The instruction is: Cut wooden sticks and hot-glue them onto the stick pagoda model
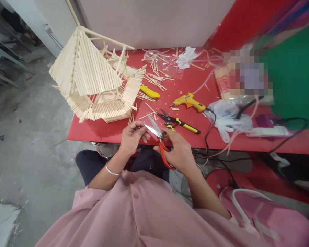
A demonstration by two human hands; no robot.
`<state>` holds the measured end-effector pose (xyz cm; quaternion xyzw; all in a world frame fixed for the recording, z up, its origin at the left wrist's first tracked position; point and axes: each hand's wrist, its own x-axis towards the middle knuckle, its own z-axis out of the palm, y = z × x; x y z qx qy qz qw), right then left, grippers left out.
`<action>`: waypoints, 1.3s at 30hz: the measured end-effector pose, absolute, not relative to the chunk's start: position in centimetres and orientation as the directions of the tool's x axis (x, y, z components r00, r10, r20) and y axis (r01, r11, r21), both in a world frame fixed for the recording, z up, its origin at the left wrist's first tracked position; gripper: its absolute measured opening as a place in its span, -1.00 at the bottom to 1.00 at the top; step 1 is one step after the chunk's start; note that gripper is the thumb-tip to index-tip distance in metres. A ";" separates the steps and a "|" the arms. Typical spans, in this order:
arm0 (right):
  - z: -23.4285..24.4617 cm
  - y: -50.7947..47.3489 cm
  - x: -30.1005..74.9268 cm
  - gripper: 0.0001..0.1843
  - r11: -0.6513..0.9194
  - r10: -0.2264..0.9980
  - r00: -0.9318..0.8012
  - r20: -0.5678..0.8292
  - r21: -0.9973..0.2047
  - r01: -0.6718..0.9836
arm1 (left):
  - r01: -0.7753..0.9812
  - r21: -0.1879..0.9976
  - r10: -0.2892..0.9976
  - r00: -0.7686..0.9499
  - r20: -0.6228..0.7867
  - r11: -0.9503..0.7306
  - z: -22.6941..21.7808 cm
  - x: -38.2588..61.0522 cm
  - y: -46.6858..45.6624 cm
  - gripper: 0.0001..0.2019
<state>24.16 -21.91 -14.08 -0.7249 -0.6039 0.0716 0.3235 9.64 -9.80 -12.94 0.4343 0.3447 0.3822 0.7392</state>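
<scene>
Left hand (130, 139): thumb and forefinger drawn close together; whether anything is pinched between them cannot be told. Right hand (179, 151): closed on the orange handles of the scissors (157, 133), blades spread and directed at the left fingertips. One blade tip overlaps the left thumb in view; contact cannot be confirmed.

Items recorded left to right. Beyond the left hand and to its left, the stick model (96, 73) stands on the red table (92, 133), with a steep slatted upper part above a flared slatted lower part. Directly beyond the left hand lies a yellow tool (149, 92), close beside the model's right side. Loose sticks (156, 84) are scattered around and past it. Just beyond the scissors, partly behind the right hand, lie black-and-yellow pliers (171, 119), jaws parted. Farther out, beyond the pliers, a yellow glue gun (189, 100) rests with its nozzle to the left. Well to the right of the right hand is a crumpled plastic bag (225, 118), followed by a purple object (266, 120) near the table's front edge.
</scene>
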 end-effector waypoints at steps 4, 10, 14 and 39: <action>-13.9 -21.7 24.0 -0.35 -0.083 0.938 0.235 0.255 -0.493 0.866 | -0.239 0.935 0.875 0.468 -0.127 0.263 -13.0 10.0 -9.8 -0.75; -14.2 -21.4 23.8 -0.30 -0.056 0.942 0.222 0.252 -0.535 0.843 | -0.162 0.967 0.888 0.447 -0.105 0.196 -12.9 9.9 -9.5 -0.81; -14.1 -21.3 23.7 -0.27 -0.084 0.938 0.243 0.246 -0.520 0.850 | -0.148 0.972 0.895 0.434 -0.104 0.184 -12.8 10.0 -9.5 -0.85; -13.3 -21.4 23.3 -0.37 -0.152 0.951 0.257 0.170 -0.463 0.873 | -0.103 0.985 0.875 0.478 -0.076 0.142 -12.7 9.3 -9.1 -0.87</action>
